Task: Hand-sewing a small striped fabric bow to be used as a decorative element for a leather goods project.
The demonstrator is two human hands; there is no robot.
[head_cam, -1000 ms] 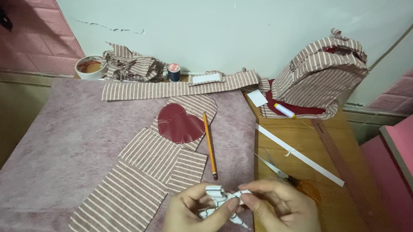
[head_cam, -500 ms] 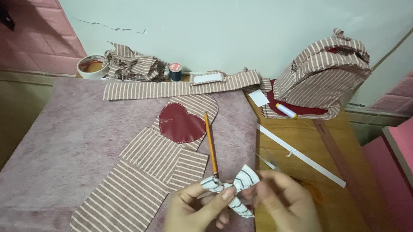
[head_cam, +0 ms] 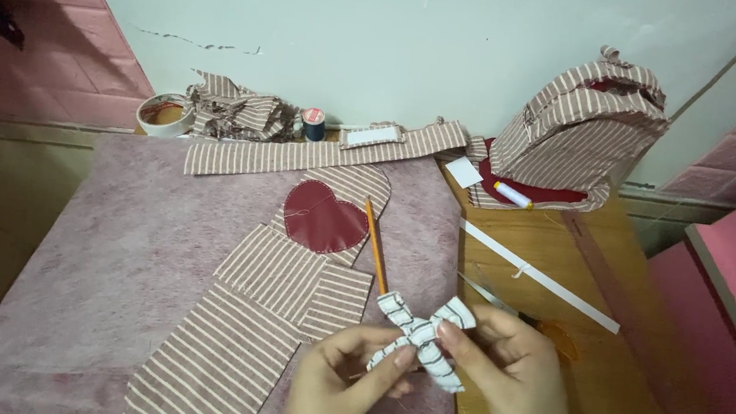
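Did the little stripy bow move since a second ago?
Yes. The striped fabric bow, pinched by the left hand and right hand, now sits a bit higher and further right, closer to the pencil tip.

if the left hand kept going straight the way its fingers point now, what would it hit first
Most likely the striped fabric bow, which the left hand already pinches at its knot, with the right hand gripping the other side. Beyond the bow lies the pencil, though depth is hard to judge.
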